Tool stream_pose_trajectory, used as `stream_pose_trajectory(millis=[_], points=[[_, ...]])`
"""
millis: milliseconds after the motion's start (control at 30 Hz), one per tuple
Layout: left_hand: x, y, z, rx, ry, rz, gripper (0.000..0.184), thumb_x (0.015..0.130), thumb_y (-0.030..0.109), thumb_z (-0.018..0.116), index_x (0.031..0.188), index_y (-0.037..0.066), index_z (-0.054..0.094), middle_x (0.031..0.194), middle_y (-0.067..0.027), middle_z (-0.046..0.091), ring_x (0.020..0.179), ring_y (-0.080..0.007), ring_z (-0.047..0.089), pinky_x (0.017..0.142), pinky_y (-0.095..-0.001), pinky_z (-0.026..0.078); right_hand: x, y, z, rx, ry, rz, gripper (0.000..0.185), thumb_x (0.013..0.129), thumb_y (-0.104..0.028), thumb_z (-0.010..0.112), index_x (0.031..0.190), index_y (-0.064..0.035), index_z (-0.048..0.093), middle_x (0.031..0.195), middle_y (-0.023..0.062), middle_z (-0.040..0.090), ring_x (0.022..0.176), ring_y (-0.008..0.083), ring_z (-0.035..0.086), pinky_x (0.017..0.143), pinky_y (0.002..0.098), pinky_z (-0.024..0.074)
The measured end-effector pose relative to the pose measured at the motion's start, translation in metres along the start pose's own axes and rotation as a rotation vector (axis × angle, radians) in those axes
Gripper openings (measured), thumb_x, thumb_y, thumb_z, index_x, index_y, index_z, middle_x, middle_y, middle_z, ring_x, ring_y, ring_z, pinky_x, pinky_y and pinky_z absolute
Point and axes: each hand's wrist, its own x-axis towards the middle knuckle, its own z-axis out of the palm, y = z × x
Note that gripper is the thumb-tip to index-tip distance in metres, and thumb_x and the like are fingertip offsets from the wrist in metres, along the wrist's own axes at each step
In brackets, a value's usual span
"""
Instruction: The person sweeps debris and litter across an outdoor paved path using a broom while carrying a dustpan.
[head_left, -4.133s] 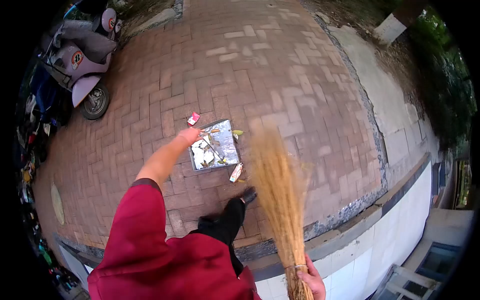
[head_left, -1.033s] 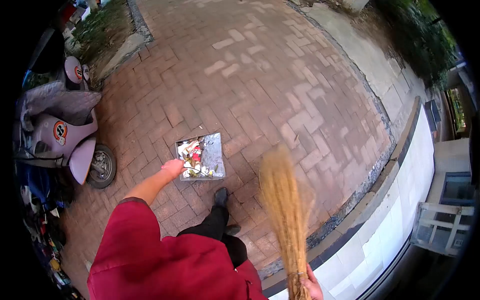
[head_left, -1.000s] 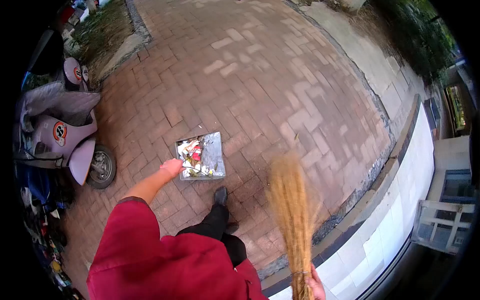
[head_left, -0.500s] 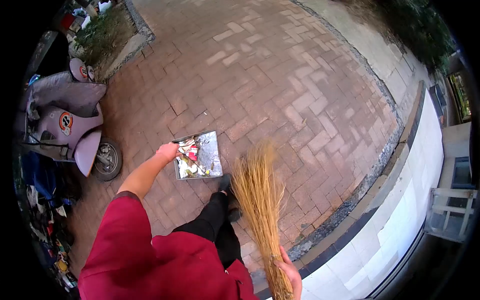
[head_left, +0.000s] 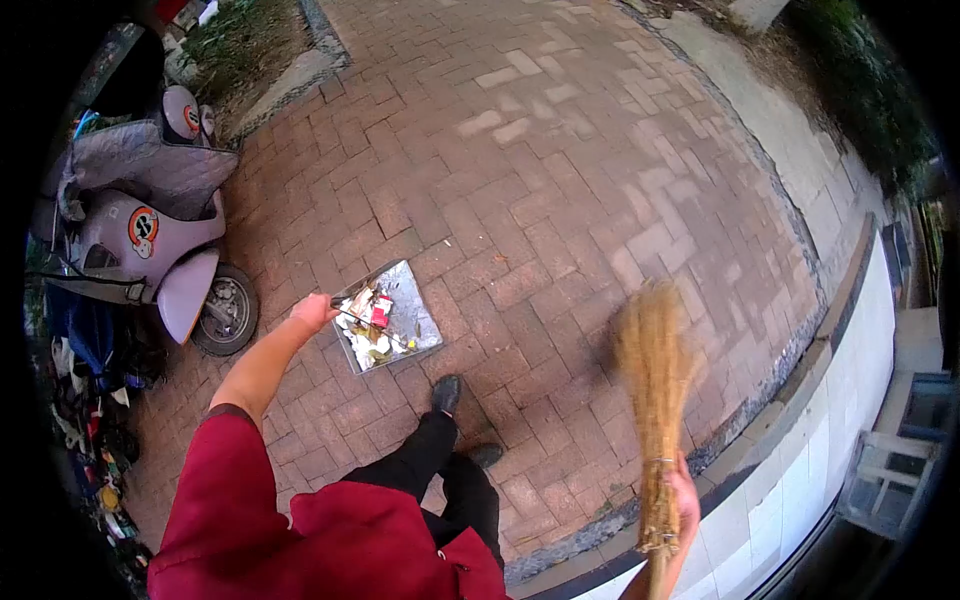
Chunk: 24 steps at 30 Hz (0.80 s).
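My left hand [head_left: 315,312] is closed at the left side of a metal dustpan [head_left: 418,318]; the exact grip is hard to make out. Crumpled white paper, a red-and-white packet [head_left: 381,311], dry leaves and a thin dark stick lie in the pan. On the right, my right hand [head_left: 683,505] wraps round the bound part of a straw broom [head_left: 655,370]. The broom's bristles point away from me and are blurred by motion. Between the two hands are my dark shoes [head_left: 446,394], below the pan.
A pale purple scooter [head_left: 150,240] stands at the left, with a pile of mixed items [head_left: 105,450] below it. Brick paving [head_left: 520,200] spreads ahead. A low white-tiled wall [head_left: 800,440] with a dark edge curves along the right. A few small bits lie on the bricks.
My right hand has swung the broom to the right, away from the dustpan. The dustpan has tilted slightly in my left hand, staying near the same spot. The view has shifted a little.
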Motion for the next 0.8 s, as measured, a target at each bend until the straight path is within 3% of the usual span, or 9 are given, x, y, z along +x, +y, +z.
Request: stream_pose_trajectory(millis=[100,167,233,267,400,533,667,800], points=[[0.022,-0.024,0.005,-0.068,0.012,-0.085,0.040,0.079,0.043,0.058,0.089,0.004,0.060,0.089,-0.0201,0.062,0.086,-0.0346,0.060,0.073,-0.0448,0.049,0.046,0.054,0.033,-0.224,-0.123,0.311,0.072,0.070,-0.011,0.062,0.135,-0.0067,0.030,0.096,0.0105,0.057,0.067,0.0206,0.058,0.056,0.0304,0.0494],[0.045,-0.038,0.012,-0.115,0.035,-0.073,0.039,0.079,0.041,0.059,0.090,0.004,0.060,0.089,-0.0207,0.062,0.086,-0.0346,0.060,0.073,-0.0451,0.049,0.066,0.093,0.065,-0.468,-0.238,0.390,0.082,0.070,-0.009,0.063,0.140,-0.0080,0.021,0.111,0.0115,0.055,0.082,0.0200,0.057,0.069,0.0297,0.0479],[0.058,-0.040,0.004,-0.105,0.046,-0.106,0.036,0.079,0.039,0.060,0.089,0.004,0.060,0.088,-0.0199,0.062,0.086,-0.0347,0.060,0.072,-0.0443,0.049,0.046,0.079,0.118,-0.542,-0.268,0.526,0.086,0.071,-0.008,0.065,0.141,-0.0084,0.016,0.124,0.0116,0.048,0.097,0.0179,0.052,0.080,0.0277,0.0434],[0.066,-0.046,0.002,-0.100,0.062,-0.093,0.035,0.078,0.038,0.060,0.088,0.004,0.059,0.086,-0.0198,0.062,0.084,-0.0355,0.060,0.071,-0.0445,0.049,0.046,0.084,0.114,-0.560,-0.363,0.527,0.085,0.071,-0.007,0.064,0.141,-0.0055,0.015,0.134,0.0086,0.038,0.117,0.0155,0.039,0.096,0.0263,0.0317],[0.082,-0.053,-0.011,-0.081,0.003,-0.087,0.036,0.078,0.039,0.060,0.090,0.005,0.058,0.092,-0.0183,0.061,0.089,-0.0342,0.059,0.074,-0.0439,0.048,0.001,0.054,0.123,-0.632,-0.494,0.481,0.081,0.076,-0.007,0.064,0.141,-0.0057,0.015,0.134,0.0087,0.037,0.116,0.0156,0.040,0.094,0.0272,0.0348],[0.079,-0.062,-0.006,-0.054,-0.039,-0.045,0.037,0.079,0.040,0.060,0.094,0.007,0.058,0.093,-0.0158,0.062,0.091,-0.0330,0.059,0.075,-0.0437,0.049,-0.065,-0.009,0.185,-0.417,-0.346,0.554,0.084,0.071,0.002,0.065,0.141,-0.0062,0.018,0.139,0.0081,0.033,0.122,0.0151,0.036,0.099,0.0270,0.0283],[0.066,-0.062,-0.005,-0.056,-0.026,-0.040,0.035,0.079,0.038,0.060,0.093,0.006,0.059,0.092,-0.0172,0.062,0.088,-0.0344,0.059,0.074,-0.0445,0.049,-0.024,-0.012,0.155,-0.592,-0.404,0.322,0.087,0.070,-0.001,0.065,0.141,-0.0054,0.014,0.136,0.0100,0.036,0.119,0.0159,0.038,0.096,0.0277,0.0337],[0.068,-0.061,-0.008,-0.089,0.030,-0.031,0.035,0.078,0.038,0.061,0.087,0.004,0.060,0.090,-0.0195,0.062,0.086,-0.0361,0.059,0.073,-0.0443,0.048,0.038,0.017,0.189,-0.400,-0.311,0.364,0.086,0.071,-0.003,0.065,0.141,-0.0067,0.015,0.136,0.0103,0.036,0.119,0.0170,0.038,0.096,0.0291,0.0336]])
